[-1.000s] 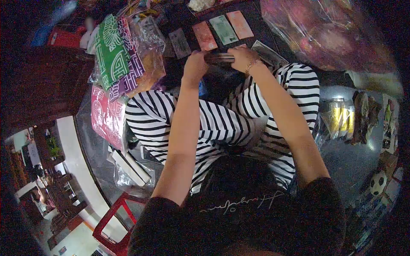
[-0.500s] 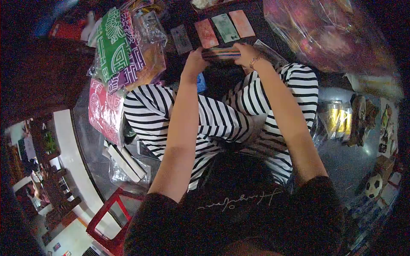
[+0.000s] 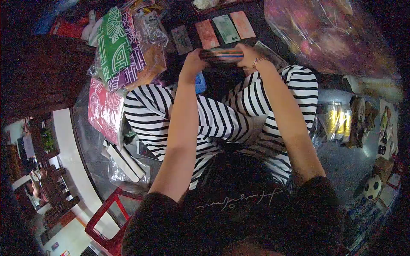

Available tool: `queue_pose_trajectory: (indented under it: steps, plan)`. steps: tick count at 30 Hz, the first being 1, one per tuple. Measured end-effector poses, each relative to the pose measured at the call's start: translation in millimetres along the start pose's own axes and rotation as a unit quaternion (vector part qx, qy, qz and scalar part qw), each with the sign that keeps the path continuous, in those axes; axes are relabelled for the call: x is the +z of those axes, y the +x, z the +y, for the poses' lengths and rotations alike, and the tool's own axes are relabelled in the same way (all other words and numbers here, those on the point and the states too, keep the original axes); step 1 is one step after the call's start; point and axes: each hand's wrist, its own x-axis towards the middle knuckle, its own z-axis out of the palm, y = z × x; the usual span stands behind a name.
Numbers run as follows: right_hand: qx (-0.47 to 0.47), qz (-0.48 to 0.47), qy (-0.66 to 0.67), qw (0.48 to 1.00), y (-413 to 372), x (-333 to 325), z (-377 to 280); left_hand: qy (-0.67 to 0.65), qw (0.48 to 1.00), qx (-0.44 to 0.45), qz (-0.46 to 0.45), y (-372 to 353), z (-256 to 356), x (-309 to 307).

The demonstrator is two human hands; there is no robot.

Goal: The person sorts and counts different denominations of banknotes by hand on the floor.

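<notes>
Between my two hands is a thick stack of paper slips (image 3: 222,55) with coloured edges, held above my crossed legs. My left hand (image 3: 194,63) grips its left end, and my right hand (image 3: 248,57), with a bracelet at the wrist, grips the right end. Just beyond lie a red slip (image 3: 207,33), a green slip (image 3: 226,29) and an orange-red slip (image 3: 242,24) side by side on the dark floor. A grey slip (image 3: 182,39) is left of them. Another greyish slip (image 3: 271,54) lies partly behind my right hand.
Green patterned packs (image 3: 113,42) and a pink pack (image 3: 104,111) are piled at the left. A large clear bag (image 3: 320,34) fills the upper right. Yellow cans (image 3: 339,121) in plastic and a football (image 3: 372,187) are at the right. A red frame (image 3: 106,213) stands lower left.
The stack has tilted a little, and both hands have shifted slightly while still holding it. The slips on the floor lie as before.
</notes>
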Motion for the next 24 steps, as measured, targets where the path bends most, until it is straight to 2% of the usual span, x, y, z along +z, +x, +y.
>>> queue_pose_trajectory:
  steps: [2, 3, 5, 6, 8, 9, 12, 14, 15, 17, 20, 21, 23, 24]
  plan:
    - [0.016, -0.019, 0.016, 1.000, -3, -4, -1, 0.081, 0.997, -0.012, -0.010, 2, -6, 0]
    - [0.032, -0.035, 0.030, 0.998, -4, -8, -5, 0.080, 0.997, -0.012, -0.009, 4, -12, 2]
    - [0.036, -0.029, -0.005, 0.999, -3, -6, -10, -0.010, 0.998, -0.018, -0.058, 9, -29, 10]
    - [0.040, -0.024, -0.039, 0.998, -2, -4, -11, -0.010, 0.998, -0.017, -0.058, 11, -39, 12]
    - [0.041, -0.002, -0.034, 0.999, -6, -6, -10, -0.006, 0.987, -0.125, -0.097, 15, -55, 14]
    - [0.042, 0.017, -0.030, 0.999, -8, -6, -9, -0.005, 0.987, -0.125, -0.097, 11, -46, 10]
    - [0.047, 0.032, -0.057, 0.997, -10, -8, -15, -0.052, 0.986, -0.135, -0.080, 5, -22, 4]
    - [0.067, 0.004, -0.058, 0.996, -10, -14, -26, -0.010, 0.998, -0.055, -0.004, 6, -26, 13]
    - [0.087, -0.025, -0.059, 0.994, -11, -17, -32, -0.010, 0.998, -0.055, -0.004, 5, -18, 8]
    - [0.068, -0.016, -0.040, 0.997, -9, -14, -22, -0.115, 0.978, -0.151, -0.087, 2, 6, -7]
    - [0.060, 0.005, -0.024, 0.998, -5, -5, -14, -0.094, 0.982, -0.154, -0.055, 1, -1, -13]
    - [0.072, 0.018, -0.026, 0.997, -4, -5, -12, -0.094, 0.982, -0.153, -0.056, 6, -26, -7]
    - [0.070, 0.022, -0.030, 0.997, -4, -4, -13, -0.222, 0.967, -0.121, 0.021, 20, -91, 14]
    - [0.066, 0.024, -0.033, 0.997, -4, -3, -14, -0.222, 0.967, -0.122, 0.020, 16, -73, 11]
